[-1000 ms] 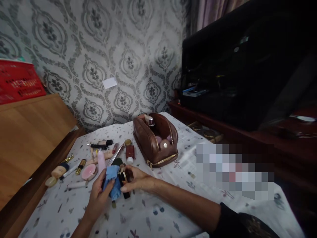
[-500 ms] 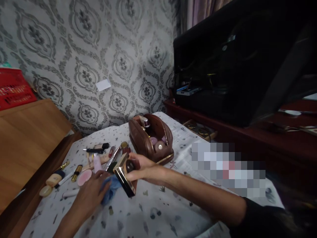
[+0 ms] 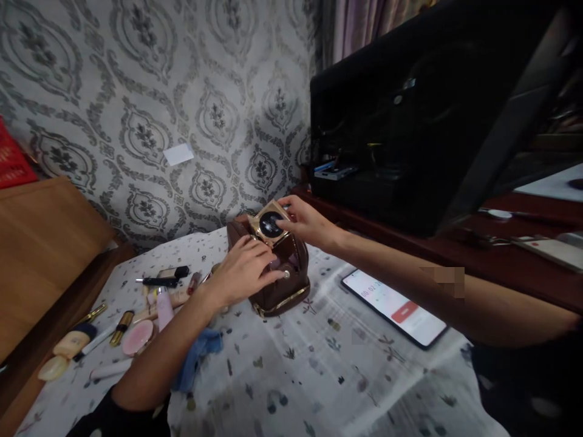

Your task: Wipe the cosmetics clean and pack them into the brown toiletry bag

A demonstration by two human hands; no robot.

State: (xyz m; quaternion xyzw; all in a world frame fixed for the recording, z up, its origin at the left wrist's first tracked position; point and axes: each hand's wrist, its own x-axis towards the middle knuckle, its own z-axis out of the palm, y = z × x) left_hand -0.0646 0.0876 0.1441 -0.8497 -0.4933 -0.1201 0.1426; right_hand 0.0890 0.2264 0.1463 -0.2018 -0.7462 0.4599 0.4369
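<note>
My right hand (image 3: 312, 224) grips a square gold makeup compact (image 3: 259, 221) with a round dark centre by its right side. It tilts the compact over the mouth of a brown makeup bag (image 3: 283, 296), which stands unzipped on the cloth. Laid across the bag's near left edge, my left hand (image 3: 243, 270) has its fingers bent over the rim, fingertips close to the compact. Lilac items show inside the bag, partly covered by my left hand. A blue cloth (image 3: 194, 358) lies crumpled below my left forearm.
Left on the patterned tablecloth (image 3: 255, 388) lie a pink round compact (image 3: 138, 337), a lilac tube (image 3: 164, 308), a black tube (image 3: 170, 273) and several other cosmetics. A lit phone (image 3: 396, 309) rests under my right forearm. Behind stands a large black screen (image 3: 387, 139).
My right hand has carried the gold compact up and away from me to the bag's opening. My left hand has left the blue cloth and come onto the bag's rim.
</note>
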